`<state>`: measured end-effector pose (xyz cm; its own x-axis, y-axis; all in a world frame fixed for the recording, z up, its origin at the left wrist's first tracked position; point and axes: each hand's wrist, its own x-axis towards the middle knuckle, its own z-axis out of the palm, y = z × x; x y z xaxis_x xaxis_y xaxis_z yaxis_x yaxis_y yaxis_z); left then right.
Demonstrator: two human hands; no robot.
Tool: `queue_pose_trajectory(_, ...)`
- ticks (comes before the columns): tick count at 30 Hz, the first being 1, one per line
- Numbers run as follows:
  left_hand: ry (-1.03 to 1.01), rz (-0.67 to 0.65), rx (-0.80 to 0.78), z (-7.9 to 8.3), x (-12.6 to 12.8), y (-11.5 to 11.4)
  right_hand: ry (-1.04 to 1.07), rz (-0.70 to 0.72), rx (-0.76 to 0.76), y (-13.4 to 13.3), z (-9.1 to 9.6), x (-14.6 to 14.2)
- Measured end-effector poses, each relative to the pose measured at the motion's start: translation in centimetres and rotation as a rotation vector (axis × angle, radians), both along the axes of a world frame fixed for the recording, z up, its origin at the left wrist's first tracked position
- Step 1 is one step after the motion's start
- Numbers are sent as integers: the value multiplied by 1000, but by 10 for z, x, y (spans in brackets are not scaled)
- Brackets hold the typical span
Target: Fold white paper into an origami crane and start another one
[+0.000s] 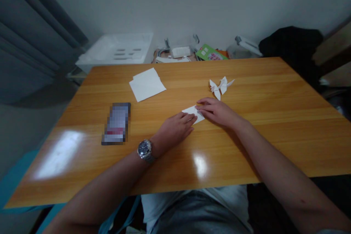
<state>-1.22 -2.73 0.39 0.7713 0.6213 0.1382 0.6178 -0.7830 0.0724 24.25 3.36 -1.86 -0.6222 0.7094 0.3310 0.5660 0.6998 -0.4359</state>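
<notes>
A small folded piece of white paper (192, 111) lies on the wooden table (274, 117) near its middle. My left hand (177, 128), with a wristwatch on the wrist, rests on the paper's near edge with the fingers flat and pressed down on it. My right hand (218, 111) lies over the paper's right part, fingers stretched flat and together, fingertips on the fold. Just beyond my right hand sit folded white paper figures (221, 87), like cranes.
A stack of white paper sheets (146, 85) lies at the table's far left. A phone (117, 123) lies face up at the left. Behind the table stand a white box (117, 52), a green booklet (210, 53) and a dark bag (290, 45).
</notes>
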Motion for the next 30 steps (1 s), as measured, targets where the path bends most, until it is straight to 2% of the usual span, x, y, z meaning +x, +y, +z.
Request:
queue_pose_trajectory(6, -53, -4, 4, -5, 0, 0, -26, -19, 17, -1, 2, -2)
queue_pose_trajectory(11, -48, -6, -22, -4, 1, -2, -28, -16, -29, -3, 5, 0)
queue_pose_trajectory(17, 4, -8, -33, 2, 1, -4, -5, -7, -38, -1, 2, 2)
queue_pose_trajectory(30, 20, 13, -23, -3, 1, -2, -4, -10, -20, -1, -3, 2)
